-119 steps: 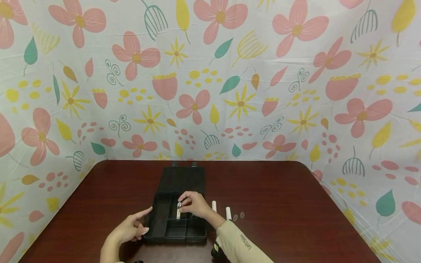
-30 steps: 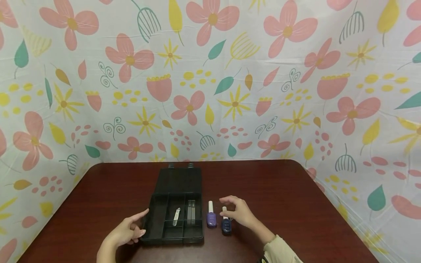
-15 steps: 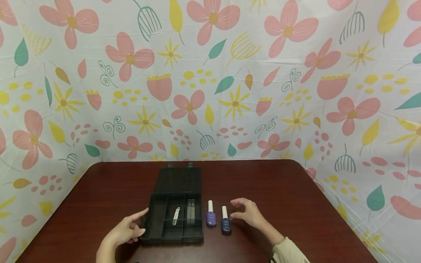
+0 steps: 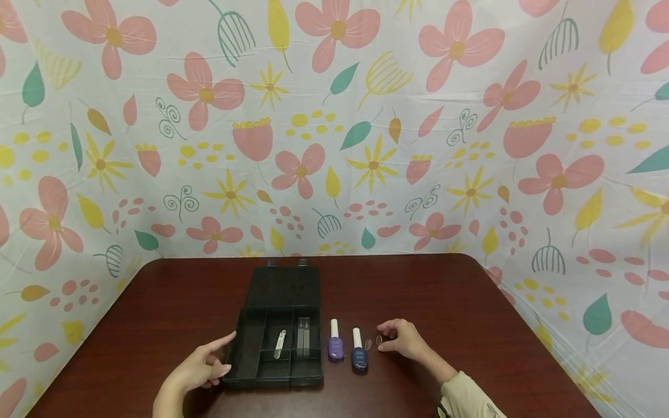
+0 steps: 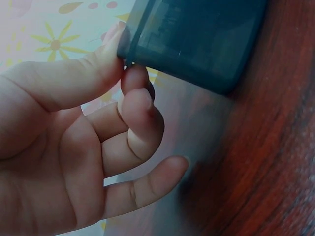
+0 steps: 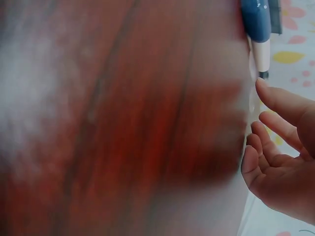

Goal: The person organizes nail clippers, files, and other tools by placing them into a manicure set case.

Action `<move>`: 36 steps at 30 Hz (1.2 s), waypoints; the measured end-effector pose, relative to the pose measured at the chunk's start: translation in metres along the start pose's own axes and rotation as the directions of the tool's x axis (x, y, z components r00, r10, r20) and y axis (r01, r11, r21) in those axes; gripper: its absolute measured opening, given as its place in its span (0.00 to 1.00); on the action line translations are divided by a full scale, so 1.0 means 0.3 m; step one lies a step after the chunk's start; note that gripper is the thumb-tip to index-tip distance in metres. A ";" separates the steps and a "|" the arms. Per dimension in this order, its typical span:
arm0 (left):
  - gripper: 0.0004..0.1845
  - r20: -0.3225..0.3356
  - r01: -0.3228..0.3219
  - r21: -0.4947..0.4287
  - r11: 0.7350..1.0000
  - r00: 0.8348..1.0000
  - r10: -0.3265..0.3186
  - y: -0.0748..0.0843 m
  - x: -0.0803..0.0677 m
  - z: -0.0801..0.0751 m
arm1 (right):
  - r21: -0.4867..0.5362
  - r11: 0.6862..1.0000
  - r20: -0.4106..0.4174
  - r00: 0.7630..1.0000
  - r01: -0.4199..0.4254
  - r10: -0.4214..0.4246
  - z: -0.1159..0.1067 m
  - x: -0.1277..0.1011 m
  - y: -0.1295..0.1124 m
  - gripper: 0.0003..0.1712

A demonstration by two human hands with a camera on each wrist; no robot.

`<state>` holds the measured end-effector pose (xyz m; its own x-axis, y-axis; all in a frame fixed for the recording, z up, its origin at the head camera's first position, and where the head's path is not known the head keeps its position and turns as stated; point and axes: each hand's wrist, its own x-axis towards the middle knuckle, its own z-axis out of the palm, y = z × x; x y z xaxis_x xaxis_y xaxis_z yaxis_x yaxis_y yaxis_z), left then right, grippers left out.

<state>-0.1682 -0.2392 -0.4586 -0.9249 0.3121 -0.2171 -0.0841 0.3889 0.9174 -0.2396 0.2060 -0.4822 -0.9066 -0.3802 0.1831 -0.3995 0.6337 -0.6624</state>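
My left hand (image 4: pixel 195 366) rests against the left side of an open black compartment box (image 4: pixel 245 382), its index finger stretched out along that side and its thumb near the front corner. In the left wrist view the thumb touches the box (image 5: pixel 197 49) near a corner. My right hand (image 4: pixel 405 339) is low over the table, thumb and index finger apart around a small clear oval piece (image 4: pixel 378 341). A second clear oval piece (image 4: pixel 368 345) lies just left of it. Beside them is a dark blue nail polish bottle (image 4: pixel 359 359) with a white cap, also in the right wrist view (image 6: pixel 257 19).
A purple nail polish bottle (image 4: pixel 335 348) lies between the box and the blue one. Inside the box are a nail clipper (image 4: pixel 280 343) and a flat clear-and-grey strip (image 4: pixel 303 337). The box lid (image 4: pixel 284 287) lies back on the dark red table (image 4: pixel 418 290). Floral cloth (image 4: pixel 334 174) hangs behind.
My right hand has left the box, where it earlier held the nail clipper, and moved right past the blue bottle to the clear oval pieces. The clipper now lies in the box. My left hand stays put.
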 end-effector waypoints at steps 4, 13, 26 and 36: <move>0.39 0.000 0.000 0.001 1.000 1.000 0.000 0.000 0.000 0.001 | -0.023 1.000 0.005 1.000 -0.015 0.015 0.001 0.005 0.003 0.19; 0.39 -0.005 -0.001 0.005 1.000 1.000 0.001 0.005 -0.003 0.004 | -0.045 0.999 -0.005 1.000 -0.030 0.030 0.004 0.007 -0.010 0.17; 0.38 -0.008 0.003 0.012 1.000 1.000 -0.003 0.004 -0.003 0.001 | -0.044 0.999 -0.010 1.000 -0.028 0.028 0.011 0.009 -0.025 0.13; 0.38 -0.016 0.016 0.010 1.000 1.000 -0.016 0.006 -0.005 0.004 | -0.050 0.999 0.008 1.000 -0.008 0.008 0.014 0.013 -0.022 0.12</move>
<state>-0.1665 -0.2381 -0.4569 -0.9292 0.2921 -0.2262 -0.0951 0.4027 0.9104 -0.2401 0.1975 -0.4801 -0.9087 -0.3803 0.1719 -0.3988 0.6696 -0.6266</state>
